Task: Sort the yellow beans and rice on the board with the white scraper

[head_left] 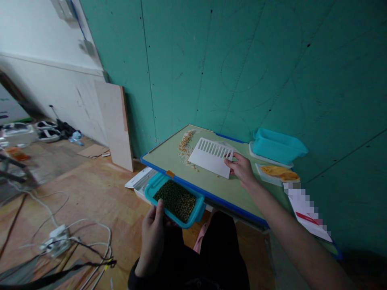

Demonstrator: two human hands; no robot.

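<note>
My left hand (153,229) grips the near rim of a teal plastic tub (199,213), thumb over the edge. Dark green beans (172,197) fill much of the tub, with tan soybeans (188,210) at its right end. The tub sits just below the table's front edge. My right hand (241,170) is closed on the right end of a white slotted plastic panel (208,161), tilted over the tabletop. Beside the panel's left end lies a loose pile of yellow beans and paler grains (186,141). A few stray beans lie near its lower edge.
The blue-edged table (163,153) stands against a green wall. At its right are an empty teal bin (276,145), a folded yellow cloth (279,173) and a white printed sheet (311,219). Below the tub is a white box (142,179). Cables and a power strip (57,240) cover the floor at left.
</note>
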